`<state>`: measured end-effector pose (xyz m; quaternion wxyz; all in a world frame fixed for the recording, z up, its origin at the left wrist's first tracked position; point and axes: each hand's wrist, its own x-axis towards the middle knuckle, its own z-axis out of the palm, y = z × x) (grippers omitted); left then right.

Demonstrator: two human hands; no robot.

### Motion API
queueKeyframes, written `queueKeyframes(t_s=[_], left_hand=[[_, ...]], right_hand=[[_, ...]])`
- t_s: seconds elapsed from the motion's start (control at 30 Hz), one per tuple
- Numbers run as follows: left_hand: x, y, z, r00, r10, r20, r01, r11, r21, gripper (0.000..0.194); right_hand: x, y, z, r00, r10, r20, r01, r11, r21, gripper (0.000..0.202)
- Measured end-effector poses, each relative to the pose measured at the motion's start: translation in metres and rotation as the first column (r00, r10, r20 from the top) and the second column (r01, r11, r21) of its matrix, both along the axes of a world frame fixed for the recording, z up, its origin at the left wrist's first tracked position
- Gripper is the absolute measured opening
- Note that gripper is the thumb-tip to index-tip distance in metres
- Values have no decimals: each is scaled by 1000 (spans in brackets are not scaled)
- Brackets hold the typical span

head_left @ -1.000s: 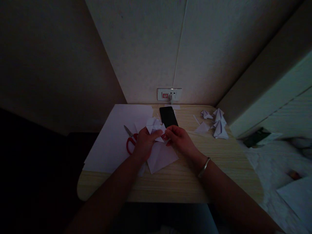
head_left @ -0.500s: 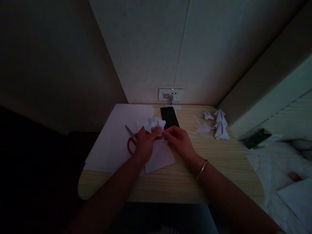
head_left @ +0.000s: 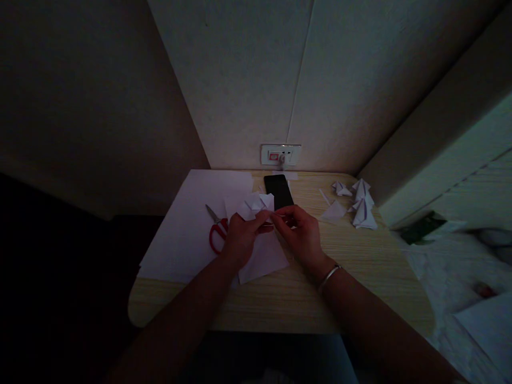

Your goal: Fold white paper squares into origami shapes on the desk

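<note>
Between my two hands is a piece of folded white paper [head_left: 261, 201], its creased flaps pointing up and away from me. My left hand [head_left: 242, 237] is closed on its near left side, thumb on top. With thumb and index finger pinched together, my right hand [head_left: 300, 229] grips its near right edge. Scissors [head_left: 216, 238] with red handles lie just left of my left hand, blades pointing away. Under my hands rests a loose white sheet [head_left: 264, 261]. The paper's underside and some of my fingers are hidden.
A stack of white paper [head_left: 176, 240] covers the table's left side. Beyond my hands lies a black phone [head_left: 279, 189]. Several folded paper shapes [head_left: 363, 208] stand at the right, near a paper scrap [head_left: 334, 210]. A wall socket [head_left: 280, 155] sits behind the wooden table [head_left: 360, 277].
The folded paper has shifted slightly right and turned in my left hand. My right fingers have come against its right edge, where they were a little apart from the flaps before.
</note>
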<state>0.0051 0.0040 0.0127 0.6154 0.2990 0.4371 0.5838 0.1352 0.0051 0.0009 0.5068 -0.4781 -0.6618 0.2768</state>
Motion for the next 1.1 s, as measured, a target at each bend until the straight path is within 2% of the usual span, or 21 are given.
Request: queueKeyframes(t_s=[0.13,0.23,0.53,0.7,0.9,1.0,1.1], left_hand=[[0,1,-1,998,9,61,-9,1000,11,22],[0,1,-1,996,33,88,-32,999,-5,21],[0,1,1,989,63,131,-63,998,-5,24],[-1,1,0,993,69,97,-68,998,-9,23],[-3,2,2,999,28,18,-28,999,20,19],[-4,2,1,998,62,-8,-62,998,9,19],[-4,2,-1,996,83,-42,-84,997,-1,22]], right_hand=[[3,-1,-1,984,20,178,-53,982,184,10],[5,-1,-2,962,43,271,-120,954,274,12],[8,-2,4,929,67,363,-188,933,308,19],[9,-2,3,929,80,362,-193,937,289,21],[9,-2,4,929,131,346,-207,959,191,23],[8,-2,6,961,164,221,-195,973,124,21],[5,1,5,992,123,4,-122,992,-9,20]])
